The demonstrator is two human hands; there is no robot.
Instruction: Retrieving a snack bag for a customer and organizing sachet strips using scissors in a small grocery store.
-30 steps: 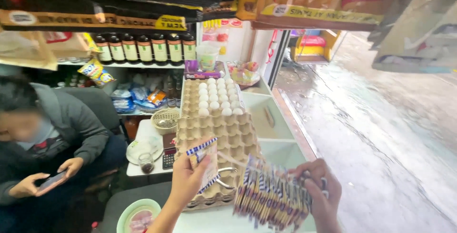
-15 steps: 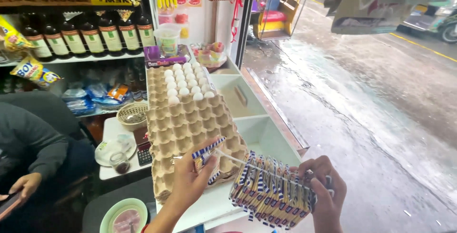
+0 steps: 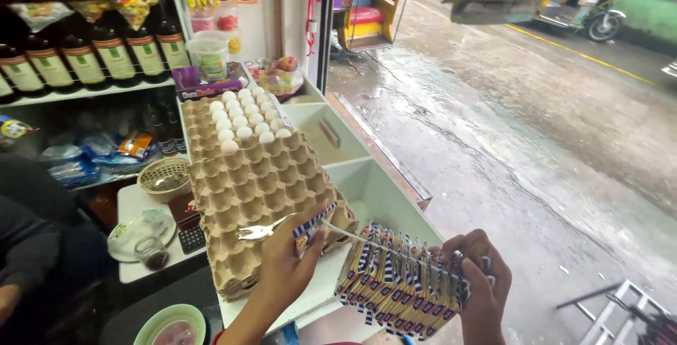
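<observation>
My left hand [image 3: 285,267] pinches a small blue-and-white striped sachet [image 3: 312,220] together with a thin metal tool [image 3: 262,229] over a stack of brown cardboard egg trays [image 3: 254,183]. My right hand [image 3: 483,288] grips a hanging bundle of several blue, white and yellow sachets [image 3: 395,288] strung on a thin line [image 3: 367,242] that runs to my left hand. White eggs [image 3: 243,119] fill the far part of the top tray.
Dark bottles [image 3: 84,59] line a shelf at upper left. A woven basket [image 3: 163,176], a plate [image 3: 141,229] and a calculator [image 3: 190,236] sit on a low white table. A seated person's sleeve [image 3: 28,239] is at left. Wet street [image 3: 536,140] lies right.
The view has swung right toward the street, pushing the seated person to the frame's edge. My hands still hold the sachets, with the bundle stretched a little further from my left hand.
</observation>
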